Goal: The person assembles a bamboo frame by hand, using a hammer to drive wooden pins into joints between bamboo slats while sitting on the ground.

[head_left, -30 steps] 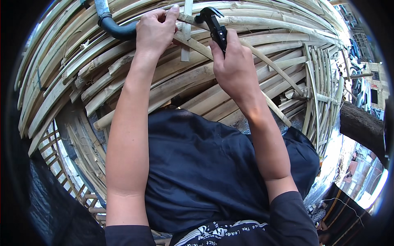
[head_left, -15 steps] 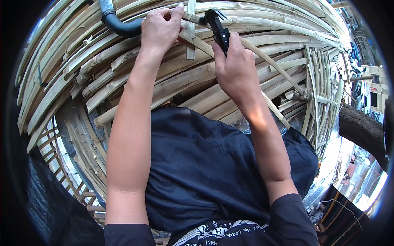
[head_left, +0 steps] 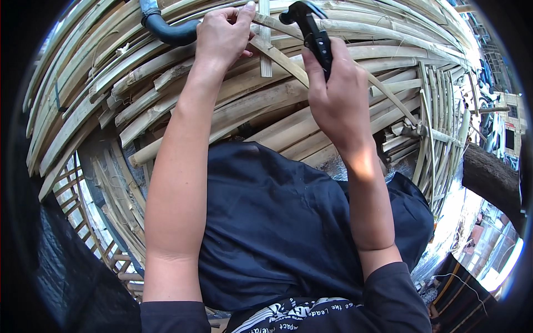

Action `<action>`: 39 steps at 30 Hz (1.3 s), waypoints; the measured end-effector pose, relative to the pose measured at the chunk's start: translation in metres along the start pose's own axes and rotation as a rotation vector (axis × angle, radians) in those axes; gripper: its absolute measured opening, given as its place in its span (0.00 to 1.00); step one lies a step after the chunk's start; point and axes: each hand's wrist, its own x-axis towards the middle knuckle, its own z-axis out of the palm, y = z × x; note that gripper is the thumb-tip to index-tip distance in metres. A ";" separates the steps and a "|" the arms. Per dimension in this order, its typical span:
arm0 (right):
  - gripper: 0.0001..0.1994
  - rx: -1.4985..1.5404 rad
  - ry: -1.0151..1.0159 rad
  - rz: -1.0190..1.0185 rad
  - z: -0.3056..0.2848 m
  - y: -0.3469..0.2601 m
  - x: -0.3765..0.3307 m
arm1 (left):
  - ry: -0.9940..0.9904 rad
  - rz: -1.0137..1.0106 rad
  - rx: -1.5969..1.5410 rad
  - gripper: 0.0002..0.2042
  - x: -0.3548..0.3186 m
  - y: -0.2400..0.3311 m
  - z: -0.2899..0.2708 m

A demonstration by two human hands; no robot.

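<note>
My left hand (head_left: 222,39) is closed at the far middle, around the meeting ends of two thin bamboo strips (head_left: 280,60); its fingertips partly hide those ends. To its right, my right hand (head_left: 343,97) grips a small black claw hammer (head_left: 315,34) by the handle. The hammer's head is raised beside the left hand, over the upper strip, a short way from the fingers. Behind the strips stands a short pale slat (head_left: 265,55), upright against the pile.
Long split bamboo slats (head_left: 261,105) are stacked across the far side. A dark curved pipe (head_left: 172,33) lies left of my left hand. Dark cloth (head_left: 272,222) spreads below. A bamboo lattice (head_left: 438,116) and a thick log (head_left: 491,172) stand at right.
My right hand has drawn the hammer to the right and slightly up, away from the left fingers. The left hand keeps its hold, with a slight shift of the whole view.
</note>
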 end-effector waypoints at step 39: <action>0.14 -0.416 -0.229 -0.075 -0.056 0.122 0.011 | -0.080 -0.086 -0.108 0.21 0.002 -0.002 -0.009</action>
